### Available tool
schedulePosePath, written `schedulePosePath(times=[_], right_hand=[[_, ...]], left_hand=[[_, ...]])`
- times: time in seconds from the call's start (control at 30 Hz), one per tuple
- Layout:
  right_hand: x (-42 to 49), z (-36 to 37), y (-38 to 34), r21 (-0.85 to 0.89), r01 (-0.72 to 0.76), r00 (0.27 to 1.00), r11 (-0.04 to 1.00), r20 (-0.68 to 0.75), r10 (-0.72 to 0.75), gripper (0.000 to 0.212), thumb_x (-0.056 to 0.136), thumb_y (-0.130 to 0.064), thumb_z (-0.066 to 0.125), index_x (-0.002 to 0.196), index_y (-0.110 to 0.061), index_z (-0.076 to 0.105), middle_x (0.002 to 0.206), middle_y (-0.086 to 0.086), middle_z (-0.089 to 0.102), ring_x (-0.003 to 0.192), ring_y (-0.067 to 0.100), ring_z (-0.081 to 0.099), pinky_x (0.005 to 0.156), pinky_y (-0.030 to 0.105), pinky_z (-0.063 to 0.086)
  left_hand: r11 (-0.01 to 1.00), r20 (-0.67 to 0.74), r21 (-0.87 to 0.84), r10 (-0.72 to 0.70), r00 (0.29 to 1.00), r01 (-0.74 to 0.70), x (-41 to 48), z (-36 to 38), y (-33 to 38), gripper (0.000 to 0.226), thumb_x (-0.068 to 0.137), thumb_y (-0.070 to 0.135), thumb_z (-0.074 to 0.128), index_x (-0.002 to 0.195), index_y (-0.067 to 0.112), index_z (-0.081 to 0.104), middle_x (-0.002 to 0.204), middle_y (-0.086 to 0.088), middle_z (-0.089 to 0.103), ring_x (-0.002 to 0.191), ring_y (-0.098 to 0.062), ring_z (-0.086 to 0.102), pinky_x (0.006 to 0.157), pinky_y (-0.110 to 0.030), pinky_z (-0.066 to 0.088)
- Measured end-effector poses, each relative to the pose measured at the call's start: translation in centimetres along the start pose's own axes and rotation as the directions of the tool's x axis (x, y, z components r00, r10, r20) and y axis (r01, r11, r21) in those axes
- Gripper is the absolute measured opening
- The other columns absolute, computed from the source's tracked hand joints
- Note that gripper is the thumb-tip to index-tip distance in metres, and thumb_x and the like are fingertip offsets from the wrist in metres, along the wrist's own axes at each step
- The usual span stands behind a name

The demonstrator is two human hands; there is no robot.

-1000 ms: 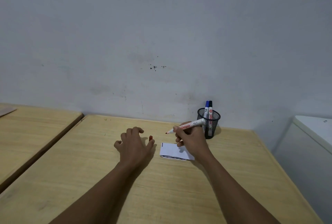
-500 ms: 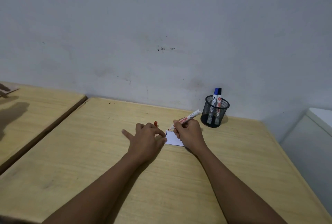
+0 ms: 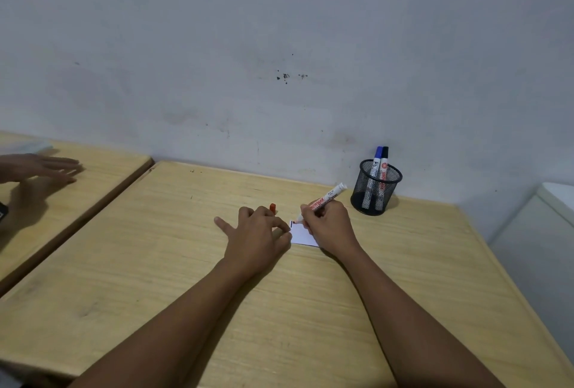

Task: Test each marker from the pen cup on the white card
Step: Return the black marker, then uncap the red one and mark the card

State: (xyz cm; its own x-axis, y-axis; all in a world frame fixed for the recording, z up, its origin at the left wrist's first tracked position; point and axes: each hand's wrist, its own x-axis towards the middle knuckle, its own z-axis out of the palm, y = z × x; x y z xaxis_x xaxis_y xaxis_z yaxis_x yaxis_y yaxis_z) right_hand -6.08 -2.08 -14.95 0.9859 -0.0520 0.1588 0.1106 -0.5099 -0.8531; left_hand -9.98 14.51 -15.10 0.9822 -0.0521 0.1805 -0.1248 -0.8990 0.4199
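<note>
Pale, scuffed wall backs a light wooden desk [image 3: 310, 310], with a second desk to the left where another person's hand [image 3: 40, 167] rests, blurred.

Near the desk's far edge lies the white card [image 3: 302, 235], pinned between two hands. The left hand [image 3: 257, 238] presses down at the card's left edge, fingers loosely curled and the little finger splayed outward; whether it actually grips anything I cannot tell. Just beyond its knuckles stands a small red cap [image 3: 272, 208], upright on the wood. The right hand [image 3: 332, 226] is closed in a writing grip around the red marker [image 3: 326, 199], whose tip touches the card's upper left corner.

That marker's long axis runs diagonally: the nib points down and to the left toward the card, the blunt white tail rises up and to the right, toward the black mesh pen cup [image 3: 375, 188]. The cup stands well clear of the hands, near the wall, and holds a blue marker [image 3: 377, 157] and a black marker [image 3: 384, 159], both capped, nearly upright and leaning together.

A short dark stroke already shows at the card's left edge, beside the nib, which suggests at least one test is made. The red one looks to be under trial now; how many remain I cannot say for certain.
</note>
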Motion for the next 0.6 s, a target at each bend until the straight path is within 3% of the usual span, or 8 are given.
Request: schedulePosePath(times=[0.1, 0.23, 0.4, 0.5, 0.6], right_hand=[[0.0, -0.1, 0.0, 0.014, -0.011, 1.000, 1.000, 0.026, 0.011, 0.032, 0.093, -0.029, 0.063, 0.071, -0.008, 0.073, 0.058, -0.005, 0.071, 0.055, 0.025, 0.065, 0.057, 0.038, 0.053], [0.2, -0.2, 0.1, 0.010, -0.014, 0.998, 1.000, 0.055, 0.013, 0.033, 0.093, -0.028, 0.063, 0.072, -0.004, 0.071, 0.056, -0.003, 0.069, 0.049, 0.013, 0.057, 0.053, 0.033, 0.047], [0.1, -0.2, 0.0, 0.029, -0.024, 0.999, 0.999, 0.044, 0.023, 0.030, 0.092, -0.026, 0.064, 0.072, -0.004, 0.071, 0.058, 0.001, 0.069, 0.050, 0.014, 0.058, 0.053, 0.032, 0.046], [0.4, -1.1, -0.7, 0.350, -0.110, 0.994, 0.930, 0.046, 0.100, 0.023, 0.094, -0.019, 0.066, 0.081, -0.001, 0.072, 0.062, 0.009, 0.068, 0.057, 0.022, 0.059, 0.052, 0.034, 0.048], [1.1, -2.9, -2.7, 0.555, -0.067, 0.995, 0.829, -0.021, 0.095, 0.018, 0.095, -0.016, 0.067, 0.087, 0.000, 0.071, 0.068, 0.014, 0.067, 0.058, 0.021, 0.062, 0.054, 0.031, 0.054]], left_hand=[[1.000, -0.002, 0.002, -0.001, 1.000, 0.001, 0.0, 0.0, 0.0, 0.027, 0.087, 0.051, 0.052, 0.103, 0.041, 0.071, 0.131, 0.012, 0.054, 0.127, -0.020, 0.033, 0.101, -0.082, 0.003], [1.000, 0.003, 0.006, -0.004, 1.000, 0.004, 0.0, 0.1, 0.0, 0.027, 0.087, 0.052, 0.052, 0.104, 0.041, 0.071, 0.131, 0.012, 0.054, 0.127, -0.021, 0.033, 0.101, -0.082, 0.003], [1.000, 0.009, 0.021, -0.009, 1.000, 0.009, 0.1, 0.0, 0.1, 0.028, 0.088, 0.053, 0.053, 0.105, 0.040, 0.071, 0.130, 0.012, 0.054, 0.127, -0.021, 0.034, 0.102, -0.081, 0.002], [1.000, 0.005, -0.007, -0.021, 1.000, 0.021, 0.2, -0.2, 0.2, 0.026, 0.085, 0.053, 0.054, 0.101, 0.041, 0.070, 0.126, 0.014, 0.055, 0.126, -0.019, 0.034, 0.102, -0.081, 0.003], [0.998, -0.004, -0.044, -0.049, 0.999, 0.049, 0.3, -0.4, 0.3, 0.024, 0.079, 0.052, 0.056, 0.096, 0.038, 0.064, 0.115, 0.017, 0.059, 0.122, -0.018, 0.039, 0.105, -0.078, 0.003]])
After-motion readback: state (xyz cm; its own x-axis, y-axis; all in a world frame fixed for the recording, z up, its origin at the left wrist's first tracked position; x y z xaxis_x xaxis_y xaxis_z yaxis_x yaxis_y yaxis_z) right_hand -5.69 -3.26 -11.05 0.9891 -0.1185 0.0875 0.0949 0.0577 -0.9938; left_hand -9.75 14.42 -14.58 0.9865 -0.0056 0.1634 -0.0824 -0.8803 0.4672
